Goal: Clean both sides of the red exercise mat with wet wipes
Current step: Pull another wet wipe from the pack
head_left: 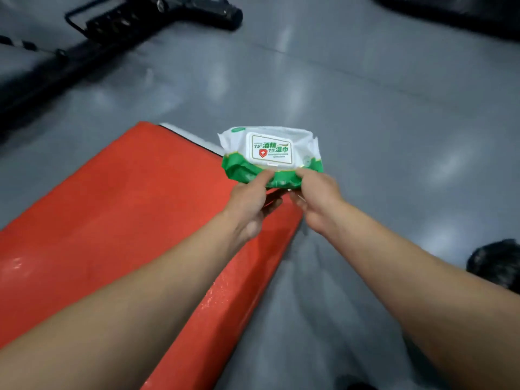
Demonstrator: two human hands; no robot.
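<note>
Above the mat's far right corner: a soft white-and-green plastic pack of wet wipes (pixel 270 154) is held in the air by both hands, its flat face turned up toward the camera.
Pack lid: a white rectangular flip lid (pixel 269 149) with green lettering and a small red shield mark sits on the pack's upper face and looks closed; the wipes inside cannot be seen.
Left hand (pixel 249 205): grasps the near green edge of the pack, thumb on top and curled fingers underneath.
Right hand (pixel 318 201): pinches the same near edge just beside the left hand, thumb on top; its other fingers are mostly hidden under the pack.
Red exercise mat (pixel 112 218): a glossy red padded mat lying flat on the floor, running from the near left to the centre; its near right edge shows a wet sheen.
Floor (pixel 365 108): grey and shiny.
Far left: black gym equipment (pixel 112 29), blurred.
Near right edge: a dark fuzzy object (pixel 498 263), too blurred to tell what it is.
</note>
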